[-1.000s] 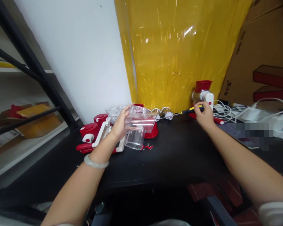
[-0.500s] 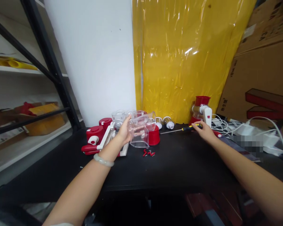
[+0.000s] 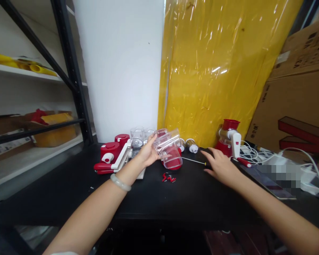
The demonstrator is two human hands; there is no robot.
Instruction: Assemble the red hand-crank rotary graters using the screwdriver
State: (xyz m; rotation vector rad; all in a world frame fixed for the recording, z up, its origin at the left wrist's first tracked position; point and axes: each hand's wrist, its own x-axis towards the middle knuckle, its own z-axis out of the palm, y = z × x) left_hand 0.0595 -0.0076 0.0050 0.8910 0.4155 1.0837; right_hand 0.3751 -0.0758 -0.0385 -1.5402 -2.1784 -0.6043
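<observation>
My left hand (image 3: 149, 152) is closed round a clear plastic housing (image 3: 172, 144) with a tube-like upper part, held tilted above the black table. Behind and below the housing shows a red cup-shaped part (image 3: 173, 164). My right hand (image 3: 218, 165) has its fingers spread and hovers low over the table. Under it lies a screwdriver (image 3: 193, 160); the metal shaft and a yellow bit of the handle show, while the hand hides the rest. Small red pieces and screws (image 3: 169, 178) lie in front of the housing. Two metal grater drums, one (image 3: 192, 146) clearer, stand behind.
At the left are red bases (image 3: 110, 151) with white-and-red crank handles (image 3: 119, 159), and clear housings (image 3: 137, 134) behind. A red-and-white rotary grater (image 3: 230, 136) stands at the right. Beside it are white cables and adapters (image 3: 278, 157) and a tablet-like device (image 3: 268, 182).
My right hand has let go of the screwdriver, which now lies on the table, and its fingers have spread. The clear housing in my left hand has been tilted. The view has shifted slightly.
</observation>
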